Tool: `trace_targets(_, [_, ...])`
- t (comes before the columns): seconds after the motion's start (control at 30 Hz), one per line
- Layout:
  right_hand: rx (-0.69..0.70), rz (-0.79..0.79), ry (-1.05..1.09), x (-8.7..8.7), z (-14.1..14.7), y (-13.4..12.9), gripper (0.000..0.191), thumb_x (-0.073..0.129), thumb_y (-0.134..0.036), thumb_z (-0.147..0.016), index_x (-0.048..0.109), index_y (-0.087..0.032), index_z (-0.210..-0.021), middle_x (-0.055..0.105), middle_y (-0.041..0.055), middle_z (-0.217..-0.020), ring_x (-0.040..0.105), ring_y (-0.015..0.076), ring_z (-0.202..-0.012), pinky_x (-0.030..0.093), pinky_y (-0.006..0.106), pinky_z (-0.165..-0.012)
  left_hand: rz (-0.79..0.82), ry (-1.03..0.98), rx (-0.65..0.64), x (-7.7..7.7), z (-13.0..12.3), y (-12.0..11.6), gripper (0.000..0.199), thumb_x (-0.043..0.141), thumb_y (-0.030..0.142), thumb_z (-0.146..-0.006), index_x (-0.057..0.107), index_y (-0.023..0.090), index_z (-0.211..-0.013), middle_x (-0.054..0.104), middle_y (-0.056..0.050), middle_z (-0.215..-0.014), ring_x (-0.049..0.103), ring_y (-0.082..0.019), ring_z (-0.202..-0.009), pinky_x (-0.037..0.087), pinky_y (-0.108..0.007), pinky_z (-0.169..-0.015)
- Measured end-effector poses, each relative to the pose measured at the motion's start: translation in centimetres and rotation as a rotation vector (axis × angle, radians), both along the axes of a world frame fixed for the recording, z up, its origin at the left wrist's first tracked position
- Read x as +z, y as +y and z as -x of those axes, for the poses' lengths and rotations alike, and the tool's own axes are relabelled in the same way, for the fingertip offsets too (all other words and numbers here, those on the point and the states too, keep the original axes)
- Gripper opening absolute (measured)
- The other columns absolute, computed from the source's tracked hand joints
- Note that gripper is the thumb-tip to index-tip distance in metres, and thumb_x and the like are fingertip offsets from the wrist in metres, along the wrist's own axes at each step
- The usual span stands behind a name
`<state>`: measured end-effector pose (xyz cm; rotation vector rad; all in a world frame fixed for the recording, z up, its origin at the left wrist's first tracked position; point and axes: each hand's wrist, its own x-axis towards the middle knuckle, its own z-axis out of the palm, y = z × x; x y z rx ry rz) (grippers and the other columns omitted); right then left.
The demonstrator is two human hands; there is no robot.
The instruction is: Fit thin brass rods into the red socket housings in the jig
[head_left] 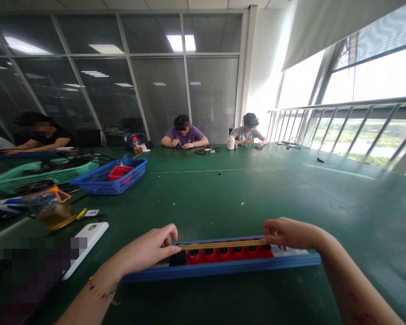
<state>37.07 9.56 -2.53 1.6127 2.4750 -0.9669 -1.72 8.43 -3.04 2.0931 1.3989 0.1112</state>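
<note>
A bundle of thin tan sticks (219, 245) stretches level over a long blue tray (223, 270) right in front of me. My left hand (157, 243) pinches the left end between thumb and fingers. At the other end, the curled fingers of my right hand (279, 232) close on the sticks. Below them, in the tray, lies a row of red holders (222, 256) with black pieces in them. A black block (177, 258) sits at the row's left end, partly under my left fingertips. Whether the sticks touch the holders I cannot tell.
To my left are a white device (88, 246), a jar of amber liquid (54, 212), a blue basket (128, 178) with a red box, and a green basket (47, 174). Across the green table (274, 194) several people sit working. Small scraps lie mid-table.
</note>
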Motion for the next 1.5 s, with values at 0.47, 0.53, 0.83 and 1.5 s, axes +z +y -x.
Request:
trace_targets(0.47, [-0.016, -0.034, -0.018, -0.6, -0.2, 0.4, 0.044, 0.043, -0.062, -0.074, 0.054, -0.02, -0.083, 0.062, 0.0041, -0.083, 0.059, 0.0168, -0.064, 0.041, 0.024, -0.05, -0.018, 0.018, -0.015, 0.0, -0.2, 0.2, 0.029, 0.042, 0.049, -0.078, 0.05, 0.023, -0.089, 0.06, 0.002, -0.077, 0.054, -0.013, -0.069, 0.034, -0.02, -0.056])
trace_targets(0.53, [-0.016, -0.064, -0.036, -0.5, -0.3, 0.3, 0.045, 0.043, -0.063, -0.073, 0.055, -0.021, -0.084, 0.061, 0.0046, -0.086, 0.058, 0.0181, -0.068, 0.042, 0.025, -0.052, -0.002, 0.016, -0.013, 0.2, -0.2, 0.2, 0.031, 0.041, 0.049, -0.078, 0.05, 0.023, -0.091, 0.061, 0.002, -0.077, 0.055, -0.013, -0.068, 0.034, -0.02, -0.056])
trace_targets(0.83, [0.006, -0.091, -0.037, -0.4, -0.3, 0.3, 0.038, 0.047, -0.057, -0.074, 0.057, -0.021, -0.084, 0.061, 0.0049, -0.084, 0.055, 0.0189, -0.07, 0.041, 0.026, -0.055, -0.008, 0.056, -0.014, 0.6, -0.1, 0.3, 0.036, 0.041, 0.053, -0.076, 0.057, 0.02, -0.077, 0.06, 0.002, -0.073, 0.054, -0.014, -0.066, 0.034, -0.021, -0.054])
trace_targets(1.5, [0.062, -0.166, 0.018, 0.1, 0.1, 0.5, 0.029, 0.054, -0.047, -0.074, 0.057, -0.019, -0.08, 0.061, 0.0018, -0.076, 0.053, 0.0149, -0.065, 0.038, 0.023, -0.054, 0.024, 0.022, -0.054, 0.9, -0.1, 0.6, 0.033, 0.044, 0.05, -0.075, 0.057, 0.02, -0.077, 0.06, 0.002, -0.075, 0.054, -0.013, -0.069, 0.035, -0.02, -0.057])
